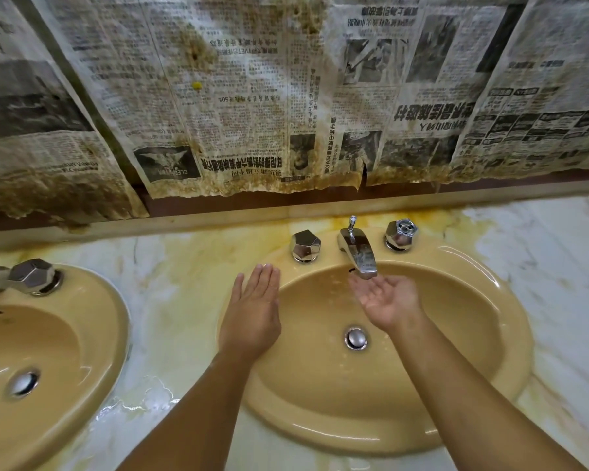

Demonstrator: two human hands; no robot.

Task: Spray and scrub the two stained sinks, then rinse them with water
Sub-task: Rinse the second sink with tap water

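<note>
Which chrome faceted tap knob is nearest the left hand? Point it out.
The chrome faceted knob just left of the chrome spout, beyond the left hand; the other two sit farther away.

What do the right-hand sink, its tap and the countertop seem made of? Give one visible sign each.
Sink: likely glazed ceramic, mustard-yellow; glossy highlights along its rim. Tap: chrome-plated metal, apparently; mirror-like reflections. Countertop: polished marble or an imitation; white with grey veins, yellow-stained.

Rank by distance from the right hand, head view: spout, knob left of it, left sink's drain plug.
1. Spout, just above the right hand.
2. Knob, left of the spout.
3. Left sink's drain plug, far left.
</note>
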